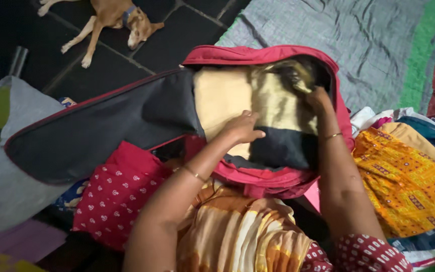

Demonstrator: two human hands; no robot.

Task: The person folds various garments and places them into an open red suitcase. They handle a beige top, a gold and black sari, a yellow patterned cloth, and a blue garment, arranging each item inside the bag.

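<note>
Two hands are working inside an open red suitcase [283,53], and we are packing folded clothes into it. Our left hand [242,128] is lying flat on the cream folded cloth [220,95], fingers [250,118] pressed together and curled lightly over its lower edge. Our right hand [318,98] is reaching deeper, toward the back wall of the case, and we cannot tell from this dim corner whether its fingers are pinching the shiny gold fabric [278,100] or only pushing it down.

We are judging these clothes as soft, light and floppy: they are giving under the palm and will not be holding a shape if lifted by one corner. The gold piece is looking slick, probably silky, so it is likely to be sliding against its neighbours. Taking hold along a folded edge, with a flat palm beneath, is seeming the safest grip. The black folded piece [283,148] nearest us is looking thicker and less slippery.

Counting what we are seeing: one suitcase with its dark lid [101,128] thrown open to the left; three folded pieces showing in it, cream, gold and black; one red dotted cloth [114,194] beside the case; one orange patterned cloth [409,184] on the right, with a few more bundled behind it; one grey quilt [348,40] on the bed; one dog [112,17] lying on the dark floor; one thin bangle on each wrist.
</note>
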